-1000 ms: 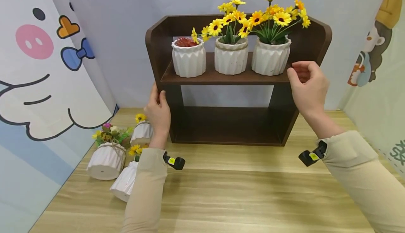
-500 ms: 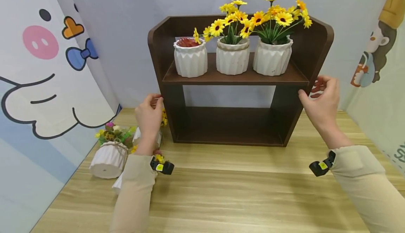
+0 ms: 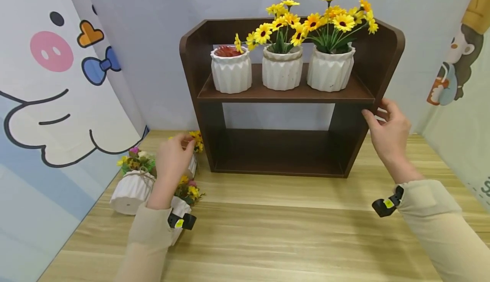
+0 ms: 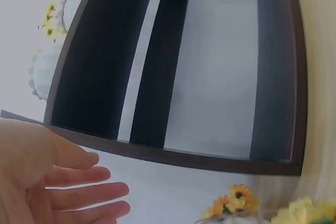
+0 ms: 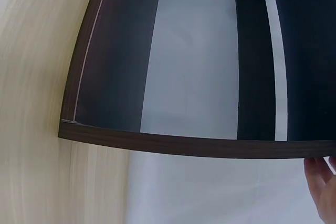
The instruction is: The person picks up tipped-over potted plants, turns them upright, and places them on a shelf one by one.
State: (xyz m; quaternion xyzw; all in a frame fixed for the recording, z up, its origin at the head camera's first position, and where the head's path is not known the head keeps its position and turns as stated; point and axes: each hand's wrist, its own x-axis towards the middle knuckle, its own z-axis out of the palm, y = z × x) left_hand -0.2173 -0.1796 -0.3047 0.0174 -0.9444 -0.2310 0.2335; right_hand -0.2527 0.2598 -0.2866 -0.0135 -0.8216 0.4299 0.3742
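A dark brown two-tier shelf (image 3: 283, 100) stands upright on the table. On its upper tier sit three white ribbed pots: one with a red succulent (image 3: 231, 69), and two with yellow flowers, the middle pot (image 3: 282, 70) and the right pot (image 3: 330, 70). My right hand (image 3: 390, 133) touches the shelf's right side, thumb at the front edge, fingers along the outer face. Left of the shelf, my left hand (image 3: 172, 160) holds nothing, its fingers loosely extended in the left wrist view. It partly hides a white pot with yellow flowers (image 3: 197, 141) behind it.
More white flower pots lie tipped on the wooden table (image 3: 268, 222) at the left: a mixed-flower pot (image 3: 130, 192) and a nearer pot (image 3: 180, 209) partly behind the left forearm. Cartoon-printed walls (image 3: 103, 120) border the table.
My left hand has left the shelf's left side and moved down and left, over the pots. My right hand has shifted from the upper tier's front to the shelf's right side.
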